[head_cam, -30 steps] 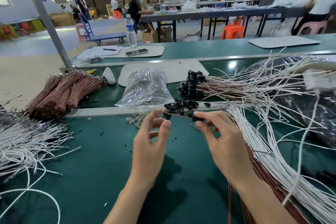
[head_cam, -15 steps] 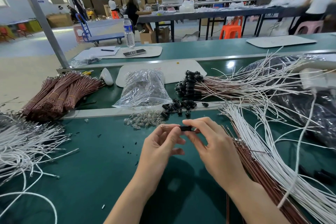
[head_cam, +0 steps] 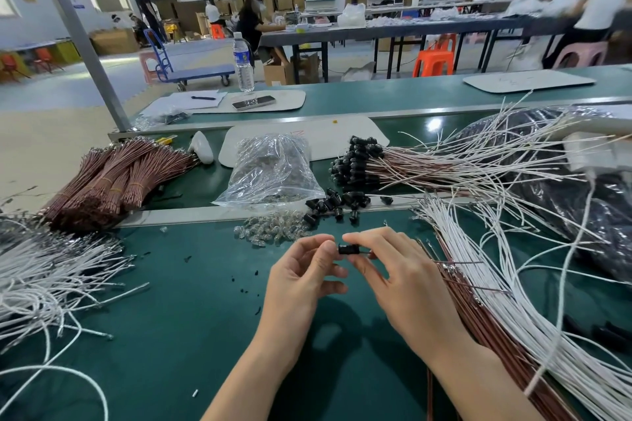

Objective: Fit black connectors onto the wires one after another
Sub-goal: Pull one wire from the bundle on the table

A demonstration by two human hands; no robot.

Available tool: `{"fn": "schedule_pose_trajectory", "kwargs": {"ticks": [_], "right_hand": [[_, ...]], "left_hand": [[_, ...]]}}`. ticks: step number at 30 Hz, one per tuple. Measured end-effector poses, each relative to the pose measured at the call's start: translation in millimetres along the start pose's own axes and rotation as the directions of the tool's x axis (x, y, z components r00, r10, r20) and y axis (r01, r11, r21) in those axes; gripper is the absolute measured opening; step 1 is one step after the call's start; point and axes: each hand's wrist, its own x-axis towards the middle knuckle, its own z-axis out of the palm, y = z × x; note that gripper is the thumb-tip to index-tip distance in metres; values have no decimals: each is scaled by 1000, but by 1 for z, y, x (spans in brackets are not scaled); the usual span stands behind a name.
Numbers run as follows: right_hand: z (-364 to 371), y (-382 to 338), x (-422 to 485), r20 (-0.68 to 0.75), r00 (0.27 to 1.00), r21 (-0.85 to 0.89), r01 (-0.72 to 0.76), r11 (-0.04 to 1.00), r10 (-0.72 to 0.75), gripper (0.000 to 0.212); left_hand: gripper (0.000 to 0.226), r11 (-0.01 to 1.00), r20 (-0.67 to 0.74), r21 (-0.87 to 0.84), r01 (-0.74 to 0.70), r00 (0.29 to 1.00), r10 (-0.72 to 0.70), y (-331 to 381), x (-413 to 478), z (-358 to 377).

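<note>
A small black connector (head_cam: 348,249) is held between my two hands above the green mat (head_cam: 178,318). My right hand (head_cam: 400,280) pinches it between thumb and forefinger. My left hand (head_cam: 301,280) has its curled fingertips at the connector's left end. Whether a wire sits in the connector is hidden by my fingers. Loose black connectors (head_cam: 333,205) lie just beyond my hands. To their right lies a bundle of brown and white wires with black connectors fitted (head_cam: 355,161). Loose white wires (head_cam: 513,290) and brown wires (head_cam: 468,297) fan out under my right forearm.
A clear plastic bag (head_cam: 273,171) and small clear bulbs (head_cam: 270,232) lie behind my hands. Tied brown wire bundles (head_cam: 109,178) sit far left, above a heap of white wires (head_cam: 44,280). A black plastic bag (head_cam: 581,202) fills the right. A metal rail (head_cam: 191,215) crosses the bench.
One second ago my hands were apart with a brown wire stretched between them. They have come together, and now both hold the black connector closer to me.
</note>
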Motion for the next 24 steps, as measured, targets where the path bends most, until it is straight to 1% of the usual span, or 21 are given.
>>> {"fn": "schedule_pose_trajectory", "kwargs": {"ticks": [3,6,8,9,12,15,17,19,21,23,24], "right_hand": [[1,0,0,11,1000,-43,-8,999,8,27],[1,2,-1,74,995,-37,-66,997,69,26],[0,4,-1,90,992,-28,-88,996,91,24],[-2,5,0,66,994,-40,-90,995,93,23],[-10,13,6,-93,987,-62,-138,988,132,24],[-23,24,11,-253,952,-98,-201,975,171,25],[-31,29,12,-329,929,-146,-228,963,170,25],[-39,31,14,-401,907,-212,-228,950,128,25],[-48,31,15,-490,871,-298,-202,933,32,24],[-54,31,17,-562,825,-354,-173,919,-61,24],[-54,31,17,-579,812,-361,-170,917,-78,24]], "left_hand": [[27,1000,-9,19,0,1000,0,-1,1,0],[23,998,16,53,-17,1000,16,-2,1,0],[29,996,26,80,-25,999,23,-2,0,0],[33,995,22,95,-25,999,23,-3,0,0],[35,992,-7,128,-22,1000,23,-4,1,-1],[31,986,-3,165,-24,1000,25,-5,0,-1],[29,981,7,190,-29,1000,29,-6,-1,0],[26,971,23,237,-38,999,34,-6,-3,2],[18,951,44,307,-43,999,31,-8,-5,5],[11,908,71,414,-61,997,34,-9,-6,12],[10,874,94,478,-84,995,44,-10,-5,18]]}}
